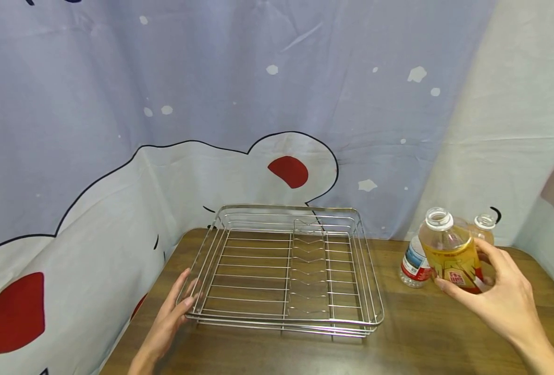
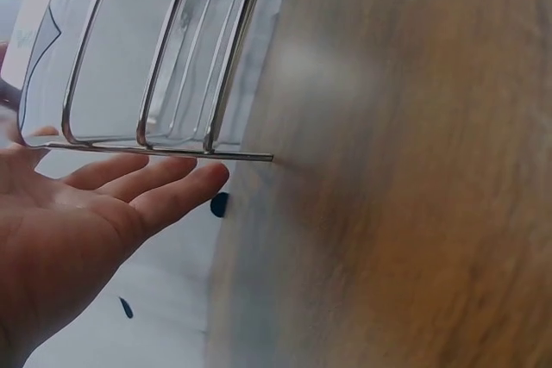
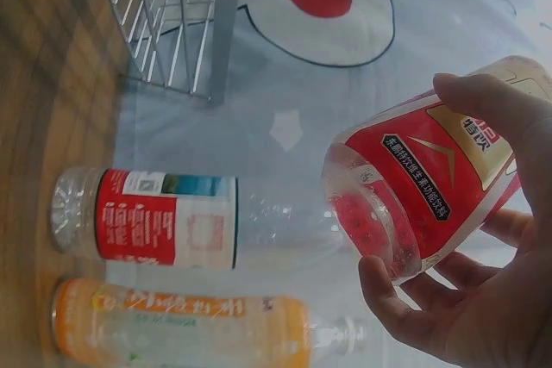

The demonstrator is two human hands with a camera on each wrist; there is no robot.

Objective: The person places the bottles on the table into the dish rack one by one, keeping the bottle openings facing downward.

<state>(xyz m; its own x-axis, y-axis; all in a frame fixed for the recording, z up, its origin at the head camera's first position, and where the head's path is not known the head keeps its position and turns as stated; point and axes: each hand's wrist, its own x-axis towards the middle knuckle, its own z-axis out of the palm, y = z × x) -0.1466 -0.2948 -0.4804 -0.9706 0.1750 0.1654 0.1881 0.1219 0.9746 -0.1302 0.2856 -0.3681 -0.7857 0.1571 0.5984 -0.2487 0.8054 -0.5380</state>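
A wire dish rack stands in the middle of a wooden table. My left hand lies flat at its front left corner, straight fingers touching the rim. In the left wrist view the fingers stretch along under the rack's bottom wire. My right hand grips an uncapped bottle of yellow drink with a red label, held just above the table at the right. The right wrist view shows thumb and fingers curled round that bottle.
A clear water bottle with a red label and an orange-labelled bottle stand behind the held one; both are seen from the right wrist. A printed cloth hangs behind and left of the table.
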